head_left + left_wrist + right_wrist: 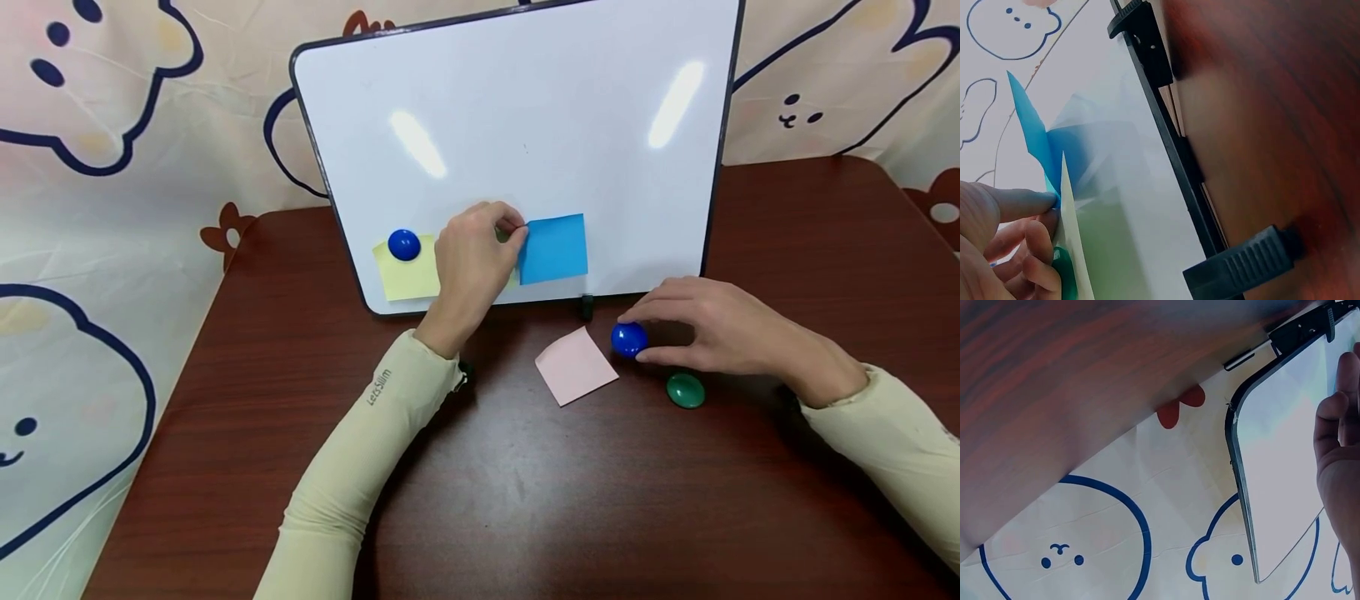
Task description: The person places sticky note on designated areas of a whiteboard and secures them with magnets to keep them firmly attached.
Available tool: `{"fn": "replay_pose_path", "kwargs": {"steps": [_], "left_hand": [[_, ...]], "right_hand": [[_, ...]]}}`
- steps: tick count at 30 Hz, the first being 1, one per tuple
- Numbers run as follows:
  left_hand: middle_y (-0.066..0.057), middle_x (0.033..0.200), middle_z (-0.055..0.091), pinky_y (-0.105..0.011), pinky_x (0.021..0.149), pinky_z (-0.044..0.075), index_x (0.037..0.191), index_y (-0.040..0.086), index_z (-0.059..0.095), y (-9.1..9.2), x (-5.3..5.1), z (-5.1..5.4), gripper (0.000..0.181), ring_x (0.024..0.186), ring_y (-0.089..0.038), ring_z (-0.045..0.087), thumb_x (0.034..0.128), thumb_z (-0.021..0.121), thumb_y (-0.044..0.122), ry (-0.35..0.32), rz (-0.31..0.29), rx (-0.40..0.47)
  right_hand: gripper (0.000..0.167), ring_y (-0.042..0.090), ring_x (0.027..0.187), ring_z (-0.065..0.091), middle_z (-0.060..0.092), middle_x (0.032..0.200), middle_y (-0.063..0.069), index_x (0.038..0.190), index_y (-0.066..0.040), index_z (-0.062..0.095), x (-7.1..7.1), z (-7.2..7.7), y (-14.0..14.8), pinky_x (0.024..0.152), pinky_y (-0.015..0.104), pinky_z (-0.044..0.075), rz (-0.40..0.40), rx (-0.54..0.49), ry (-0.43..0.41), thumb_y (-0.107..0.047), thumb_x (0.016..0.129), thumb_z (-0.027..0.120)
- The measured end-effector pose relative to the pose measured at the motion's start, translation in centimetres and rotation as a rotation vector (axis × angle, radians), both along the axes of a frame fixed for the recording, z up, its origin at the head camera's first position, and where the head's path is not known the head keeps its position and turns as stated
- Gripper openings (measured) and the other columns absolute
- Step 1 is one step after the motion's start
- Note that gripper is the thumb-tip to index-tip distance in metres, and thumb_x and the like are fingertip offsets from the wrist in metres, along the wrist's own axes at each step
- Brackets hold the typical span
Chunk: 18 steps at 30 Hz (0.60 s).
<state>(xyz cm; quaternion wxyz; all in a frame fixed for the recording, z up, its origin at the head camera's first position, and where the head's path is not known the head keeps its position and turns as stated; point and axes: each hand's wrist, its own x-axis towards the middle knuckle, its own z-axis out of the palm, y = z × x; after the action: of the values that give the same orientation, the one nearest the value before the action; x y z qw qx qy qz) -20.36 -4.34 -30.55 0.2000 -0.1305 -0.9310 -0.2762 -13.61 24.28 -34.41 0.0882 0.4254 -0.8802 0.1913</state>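
Note:
My left hand [476, 262] pinches the left edge of a blue sticky note [555, 248] against the lower whiteboard [525, 125]. Behind that hand is a second yellow note, mostly hidden, with a green magnet [1065, 274] visible in the left wrist view. Further left, a blue magnet [403, 245] lies on a yellow note [408, 279]. My right hand [712, 329] grips another blue magnet [628, 340] between thumb and fingers at the table. In the right wrist view, part of the right hand [1342, 437] shows, its magnet out of view.
A pink note [576, 367] lies on the brown table [480, 500] below the board. A green magnet [686, 390] sits just below my right hand. Black clips [1238, 265] stand along the board's lower edge. A patterned cloth [172, 167] hangs behind.

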Motion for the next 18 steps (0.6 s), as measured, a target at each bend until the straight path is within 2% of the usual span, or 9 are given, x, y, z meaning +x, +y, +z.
{"fn": "replay_pose_path", "kwargs": {"steps": [4,11,18], "left_hand": [[-0.002,0.092,0.077,-0.028,0.064,0.052,0.097,0.013,0.078,-0.1,-0.1,0.0,0.015,0.084,-0.017,0.071,0.0923,0.072,0.025,0.005,-0.007,-0.009],[-0.002,0.092,0.076,-0.029,0.064,0.052,0.097,0.013,0.077,-0.3,0.0,-0.1,0.014,0.083,-0.017,0.07,0.0925,0.071,0.025,0.01,-0.016,-0.009],[-0.002,0.093,0.076,-0.028,0.065,0.052,0.097,0.013,0.078,-0.2,0.0,-0.1,0.014,0.084,-0.016,0.071,0.0928,0.071,0.024,0.021,-0.022,-0.013]], "right_hand": [[0.054,0.004,0.1,0.063,0.071,0.11,-0.012,0.12,-0.025,0.072,-0.3,0.1,-0.1,0.083,0.026,0.055,-0.007,-0.016,0.014,-0.024,0.07,0.091],[0.053,0.006,0.101,0.064,0.072,0.11,-0.01,0.119,-0.023,0.072,-0.9,0.3,-0.5,0.09,0.007,0.044,-0.035,-0.068,0.027,-0.023,0.069,0.091],[0.058,0.007,0.103,0.063,0.072,0.112,-0.008,0.12,-0.023,0.072,-1.2,0.4,-1.0,0.092,0.001,0.039,-0.038,-0.126,0.021,-0.019,0.066,0.093]]}}
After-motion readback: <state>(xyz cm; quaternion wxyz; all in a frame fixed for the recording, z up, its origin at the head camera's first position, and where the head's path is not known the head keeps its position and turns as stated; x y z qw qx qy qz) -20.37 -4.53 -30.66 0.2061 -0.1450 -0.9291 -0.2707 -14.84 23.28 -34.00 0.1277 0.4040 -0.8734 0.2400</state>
